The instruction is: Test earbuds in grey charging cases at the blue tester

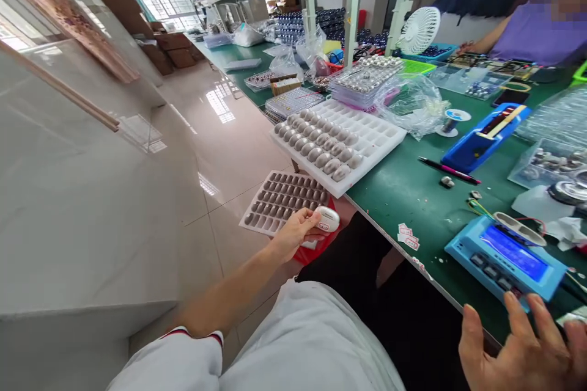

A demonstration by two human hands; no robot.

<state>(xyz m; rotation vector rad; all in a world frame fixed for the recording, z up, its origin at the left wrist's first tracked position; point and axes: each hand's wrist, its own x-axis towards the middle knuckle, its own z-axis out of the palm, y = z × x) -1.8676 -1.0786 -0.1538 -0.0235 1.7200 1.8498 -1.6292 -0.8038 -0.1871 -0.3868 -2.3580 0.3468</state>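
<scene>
My left hand [293,237] pinches a small white oval case [327,219] by its end, with a red-printed label facing up. Below and behind that hand lies a lower tray [257,225] filled with rows of grey-brown oval shells. At the table's left edge, the upper white tray [387,128] carries similar shiny oval shells [316,140] in part of its pockets. My right hand [527,348] hovers at the bottom right, fingers spread and holding nothing visible. Just beyond its fingertips sits a light-blue tester [509,259] with a lit blue screen and a grey oval piece on top.
On the green table [385,195] are small labels [408,236], a pen [449,170], a blue tape dispenser [486,137], a solder spool [453,122] and plastic bags. Stacked clear trays [362,85] and a white fan [418,30] stand farther back. Across the table sits a person in purple [527,33].
</scene>
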